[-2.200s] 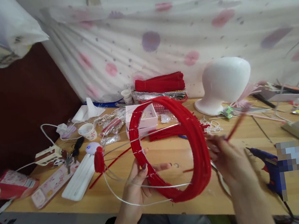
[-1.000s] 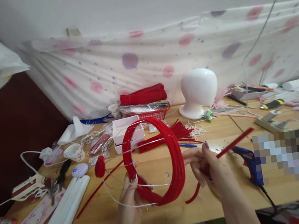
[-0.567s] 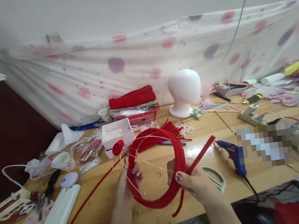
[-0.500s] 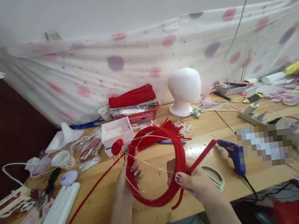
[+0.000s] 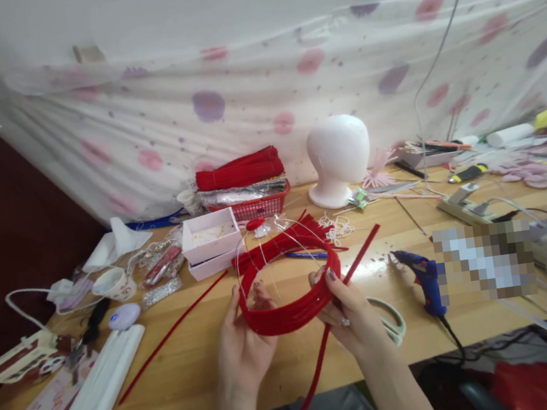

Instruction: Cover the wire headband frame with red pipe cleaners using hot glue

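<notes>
Between my hands is a red fuzzy ring (image 5: 288, 318), a round headpiece frame with thin wires arching over it to a small red coil (image 5: 256, 223). My left hand (image 5: 248, 343) grips its left side, thumb outside and fingers behind the band. With thumb on top and fingers beneath, my right hand (image 5: 350, 309) holds the right side. A loose red pipe cleaner (image 5: 363, 253) passes through my right hand, one end pointing up right, the other hanging past the table edge. Under my right wrist lie scissors with pale green handles (image 5: 393, 320), partly hidden.
A white foam head (image 5: 338, 156) stands at the back, beside a red basket (image 5: 253, 206) of red pipe cleaners. A blue glue gun (image 5: 424, 279) lies right, near power strips (image 5: 463, 210). Left are a white box (image 5: 211, 237), a paper cup (image 5: 112, 284) and a single pipe cleaner (image 5: 174, 332).
The ring has tipped from facing me to nearly level, its coil now at the far top. My left hand has shifted its hold to the near left side. The loose pipe cleaner hangs lower.
</notes>
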Tool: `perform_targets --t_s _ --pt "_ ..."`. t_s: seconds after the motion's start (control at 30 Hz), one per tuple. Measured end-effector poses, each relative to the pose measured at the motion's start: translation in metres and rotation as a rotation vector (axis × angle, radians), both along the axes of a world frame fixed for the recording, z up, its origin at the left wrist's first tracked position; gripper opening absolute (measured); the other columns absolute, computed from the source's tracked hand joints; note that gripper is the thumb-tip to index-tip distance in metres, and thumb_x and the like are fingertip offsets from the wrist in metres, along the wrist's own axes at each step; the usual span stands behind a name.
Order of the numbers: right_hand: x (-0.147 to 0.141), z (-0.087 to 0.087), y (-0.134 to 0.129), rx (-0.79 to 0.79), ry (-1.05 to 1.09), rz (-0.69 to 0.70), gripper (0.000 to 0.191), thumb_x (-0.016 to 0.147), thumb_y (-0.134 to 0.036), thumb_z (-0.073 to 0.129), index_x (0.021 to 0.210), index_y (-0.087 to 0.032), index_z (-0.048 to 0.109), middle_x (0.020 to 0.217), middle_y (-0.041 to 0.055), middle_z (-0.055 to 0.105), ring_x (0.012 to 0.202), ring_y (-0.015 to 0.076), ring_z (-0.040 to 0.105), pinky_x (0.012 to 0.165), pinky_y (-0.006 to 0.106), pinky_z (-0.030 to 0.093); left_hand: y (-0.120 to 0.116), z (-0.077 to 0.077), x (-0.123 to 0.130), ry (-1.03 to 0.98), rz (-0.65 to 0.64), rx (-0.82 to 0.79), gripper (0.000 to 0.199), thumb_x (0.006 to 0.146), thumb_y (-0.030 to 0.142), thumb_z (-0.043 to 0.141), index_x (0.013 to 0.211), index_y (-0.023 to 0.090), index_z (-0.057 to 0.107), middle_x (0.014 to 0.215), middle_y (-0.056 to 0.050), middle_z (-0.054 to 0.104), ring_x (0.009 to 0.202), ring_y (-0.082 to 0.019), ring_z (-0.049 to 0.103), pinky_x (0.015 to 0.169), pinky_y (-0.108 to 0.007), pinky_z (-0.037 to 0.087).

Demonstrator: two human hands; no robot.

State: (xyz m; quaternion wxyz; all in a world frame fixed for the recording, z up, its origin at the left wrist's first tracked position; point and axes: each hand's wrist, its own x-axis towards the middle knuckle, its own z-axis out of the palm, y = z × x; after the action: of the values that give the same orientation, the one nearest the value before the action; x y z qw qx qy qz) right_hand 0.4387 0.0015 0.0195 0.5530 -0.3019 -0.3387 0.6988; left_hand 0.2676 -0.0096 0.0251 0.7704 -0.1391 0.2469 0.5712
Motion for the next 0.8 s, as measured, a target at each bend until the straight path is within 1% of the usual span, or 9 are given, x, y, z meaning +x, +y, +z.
perform_targets --t_s 0.1,0.17,0.23,0.3,0.4,0.5,0.6,0.7,0.8 --pt "-0.001 -0.001 0.001 0.002 -0.053 -0.036 0.048 0.075 -0.065 0.077 0.076 -0.02 0.063 0.038 -0.0133 0.027 0.036 0.0031 0.011 0.037 0.02 0.012 -0.015 -0.01 0.011 0.031 -0.083 0.085 0.031 0.1 0.041 0.054 0.095 0.016 0.071 0.088 -0.007 0.08 0.08 -0.016 0.076 0.074 -0.027 0.063" --pt "0.001 -0.002 0.003 0.001 -0.114 -0.066 0.052 0.073 -0.07 0.075 0.074 -0.02 0.061 0.04 -0.0127 0.03 0.035 0.0032 0.011 0.037 0.021 0.013 -0.025 -0.018 0.017 0.062 -0.122 0.231 0.016 0.084 0.034 0.078 0.092 0.021 0.074 0.096 -0.004 0.081 0.087 -0.018 0.077 0.078 -0.027 0.063" --pt "0.007 -0.002 0.005 -0.001 -0.205 -0.095 0.056 0.073 -0.075 0.07 0.067 -0.02 0.059 0.041 -0.0112 0.032 0.035 0.0032 0.013 0.036 0.021 0.014 -0.031 -0.024 0.019 0.099 -0.126 0.324 0.026 0.066 0.02 0.092 0.086 0.024 0.076 0.095 0.0 0.082 0.087 -0.017 0.077 0.079 -0.025 0.063" --pt "0.017 -0.002 0.007 0.001 -0.329 -0.143 0.059 0.074 -0.072 0.072 0.056 -0.019 0.056 0.04 -0.0083 0.035 0.036 0.004 0.02 0.038 0.022 0.016 -0.033 -0.027 0.019 0.141 -0.079 0.316 0.034 0.058 0.01 0.094 0.082 0.025 0.076 0.085 0.002 0.082 0.08 -0.015 0.078 0.075 -0.021 0.063" --pt "0.033 0.002 0.011 0.035 -0.503 -0.309 0.056 0.072 -0.055 0.083 0.046 -0.018 0.051 0.044 -0.0057 0.039 0.044 0.006 0.03 0.043 0.023 0.021 -0.031 -0.028 0.016 0.209 -0.006 0.238 0.042 0.056 0.004 0.092 0.088 0.026 0.076 0.077 0.003 0.081 0.073 -0.015 0.077 0.069 -0.02 0.064" --pt "0.045 0.008 0.013 0.114 -0.588 -0.446 0.031 0.073 -0.043 0.085 0.069 -0.019 0.067 0.05 -0.0087 0.036 0.049 0.0075 0.027 0.046 0.023 0.021 -0.031 -0.026 0.013 0.276 0.014 0.215 0.053 0.053 0.006 0.094 0.098 0.025 0.075 0.075 0.004 0.079 0.071 -0.015 0.077 0.067 -0.022 0.064" --pt "0.054 0.01 0.015 0.234 -0.676 -0.269 0.031 0.075 -0.042 0.082 0.097 -0.021 0.077 0.051 -0.0087 0.038 0.048 0.0088 0.031 0.047 0.023 0.024 -0.035 -0.021 0.013 0.353 0.006 0.251 0.062 0.049 0.011 0.098 0.105 0.024 0.073 0.078 0.004 0.079 0.073 -0.016 0.076 0.066 -0.024 0.065" --pt "0.06 0.003 0.017 0.257 -0.705 -0.098 0.029 0.072 -0.047 0.083 0.08 -0.019 0.081 0.055 -0.0004 0.058 0.055 0.0142 0.05 0.051 0.026 0.036 -0.04 -0.014 0.012 0.402 -0.039 0.277 0.06 0.048 0.015 0.099 0.101 0.02 0.072 0.083 0.001 0.079 0.074 -0.016 0.075 0.065 -0.024 0.065" --pt "0.061 -0.007 0.02 0.203 -0.615 -0.129 0.034 0.061 -0.051 0.089 0.061 -0.019 0.079 0.058 0.0061 0.068 0.056 0.017 0.056 0.051 0.028 0.04 -0.041 -0.01 0.01 0.418 -0.063 0.283 0.051 0.047 0.019 0.099 0.089 0.016 0.072 0.084 -0.001 0.078 0.072 -0.016 0.073 0.06 -0.024 0.063"
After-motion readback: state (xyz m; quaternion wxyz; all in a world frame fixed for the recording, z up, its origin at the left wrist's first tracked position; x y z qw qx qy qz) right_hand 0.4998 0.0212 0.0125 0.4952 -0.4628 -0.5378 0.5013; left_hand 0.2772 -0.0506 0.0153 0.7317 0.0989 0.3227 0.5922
